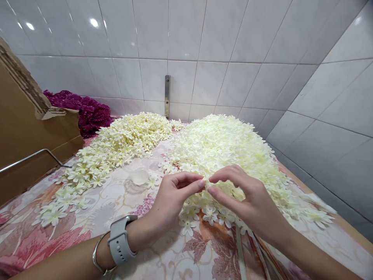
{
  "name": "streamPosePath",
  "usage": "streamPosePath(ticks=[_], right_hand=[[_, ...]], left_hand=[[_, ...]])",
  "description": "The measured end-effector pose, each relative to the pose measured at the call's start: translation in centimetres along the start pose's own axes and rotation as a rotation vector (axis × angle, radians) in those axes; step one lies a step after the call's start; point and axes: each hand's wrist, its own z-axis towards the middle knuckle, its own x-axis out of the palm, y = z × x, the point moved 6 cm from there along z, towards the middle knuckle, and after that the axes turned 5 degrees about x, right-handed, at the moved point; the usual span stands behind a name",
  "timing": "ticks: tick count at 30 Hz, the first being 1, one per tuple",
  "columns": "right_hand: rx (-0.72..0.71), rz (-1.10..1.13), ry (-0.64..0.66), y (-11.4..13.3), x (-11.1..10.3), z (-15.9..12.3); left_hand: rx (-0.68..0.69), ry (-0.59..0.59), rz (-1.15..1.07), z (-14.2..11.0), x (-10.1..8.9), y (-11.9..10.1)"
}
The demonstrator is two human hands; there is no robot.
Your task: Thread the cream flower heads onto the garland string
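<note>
In the middle of the head view, my left hand [173, 192] has its thumb and index finger pinched together. What they hold, if anything, is too small to make out against the pale flowers behind. Facing it, my right hand [247, 196] keeps its thumb and index fingertips slightly apart, close to the left fingertips. Directly beyond and beneath both hands spreads a large heap of cream-white artificial flowers [224, 144]. A small translucent piece, perhaps a dish [139, 176], lies left of my left hand, with a single white flower [152, 181] beside it.
Another heap of cream flowers [131, 134] stretches along the left. Behind it sit purple artificial flowers [93, 112] and a cardboard box [37, 136] with a metal rod [29, 158]. Flat strips [262, 256] lie at the front on the floral tablecloth [163, 252]. Tiled walls [215, 35] enclose the table.
</note>
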Motion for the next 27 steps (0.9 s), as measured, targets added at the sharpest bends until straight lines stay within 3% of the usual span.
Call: streamPosePath(ticks=[4, 10, 19, 21, 24, 25, 27], right_hand=[[0.021, 0.068, 0.035, 0.1, 0.4, -0.3], [0.215, 0.201, 0.092, -1.0, 0.4, -0.4], [0.319, 0.272, 0.177, -1.7, 0.6, -0.1], [0.289, 0.184, 0.057, -1.9, -0.2, 0.0], [0.125, 0.001, -0.241, -1.1, -1.9, -0.2], [0.062, -0.026, -0.266, -0.7, -1.9, -0.3], [-0.027, -0.021, -0.172, -0.1, -1.1, -0.4]], left_hand=[[0.063, 0.035, 0.055, -0.2, 0.2, -0.4], [0.069, 0.081, 0.085, -0.3, 0.5, -0.6], [-0.01, 0.012, 0.002, 0.0, 0.1, -0.1], [-0.03, -0.007, -0.032, 0.2, 0.0, 0.1], [-0.039, -0.015, -0.034, 0.2, -0.1, 0.2], [-0.036, -0.012, -0.027, 0.1, -0.1, 0.2], [-0.013, 0.006, -0.01, 0.0, 0.0, 0.2]])
